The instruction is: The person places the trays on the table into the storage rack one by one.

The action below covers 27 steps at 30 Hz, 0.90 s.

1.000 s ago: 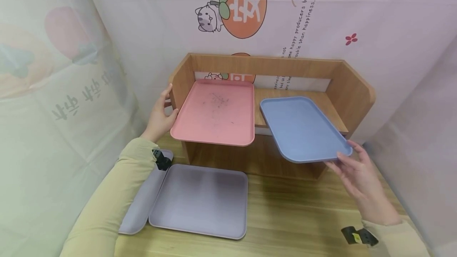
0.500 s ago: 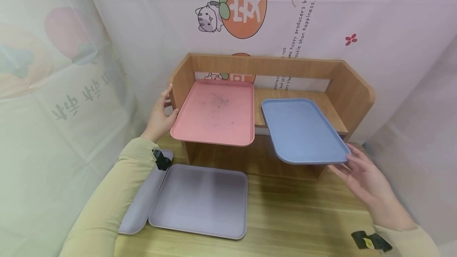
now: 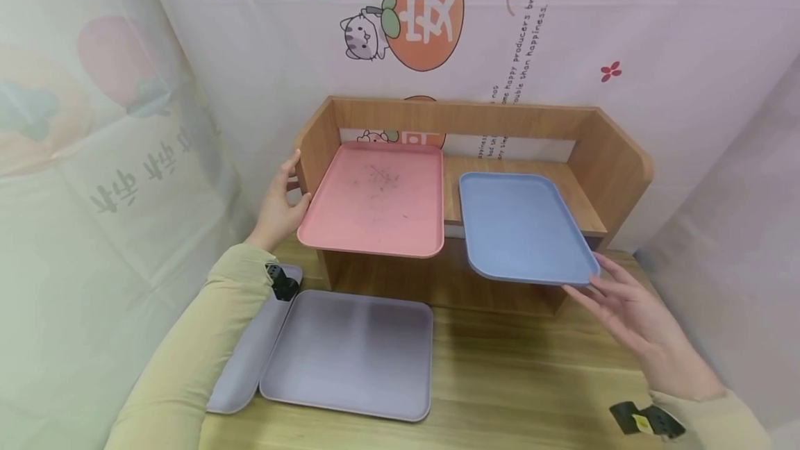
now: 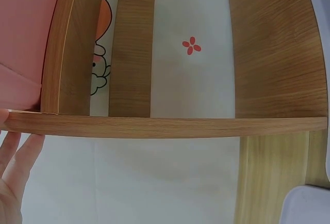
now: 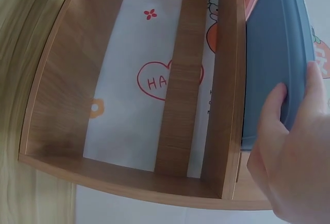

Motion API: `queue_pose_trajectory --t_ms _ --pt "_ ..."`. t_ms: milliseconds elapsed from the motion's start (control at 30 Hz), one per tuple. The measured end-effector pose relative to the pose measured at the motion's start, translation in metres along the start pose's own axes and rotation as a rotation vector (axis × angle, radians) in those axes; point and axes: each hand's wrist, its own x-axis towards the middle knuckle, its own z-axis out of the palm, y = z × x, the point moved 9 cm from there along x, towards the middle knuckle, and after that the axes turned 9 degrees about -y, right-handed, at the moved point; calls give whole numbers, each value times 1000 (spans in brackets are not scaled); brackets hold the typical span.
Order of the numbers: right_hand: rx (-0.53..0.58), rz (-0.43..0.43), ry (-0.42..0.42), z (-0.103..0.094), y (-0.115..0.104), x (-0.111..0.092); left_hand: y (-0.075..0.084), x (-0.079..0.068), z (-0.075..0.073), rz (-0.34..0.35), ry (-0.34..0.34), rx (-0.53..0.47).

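On the left part of the wooden shelf's upper board lies a pink tray with dark marks, its front end jutting past the board's edge. My left hand grips the shelf's left side panel; the left wrist view shows its fingers at the panel's edge. To the right, a blue tray overlaps the upper board, its front end sticking out. My right hand holds that tray by its front right corner, fingers spread underneath. The right wrist view shows the thumb on the tray's rim.
Two grey-purple trays lie on the wooden table: one tray in front of the shelf, another tray left of it, partly behind my left sleeve. Printed cloth hangs behind and on both sides.
The blue tray has turned straighter with the shelf, its front right corner swinging left. My right hand has moved along with it. The left hand and pink tray stay put.
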Motion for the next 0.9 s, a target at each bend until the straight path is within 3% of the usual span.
queue_pose_trajectory --t_ms 533,900 --pt "-38 -43 155 -17 -11 30 -2 -1 1 -8 -2 -4" --pt "-57 -17 294 -29 -16 44 -3 0 0 -6 -5 -1"
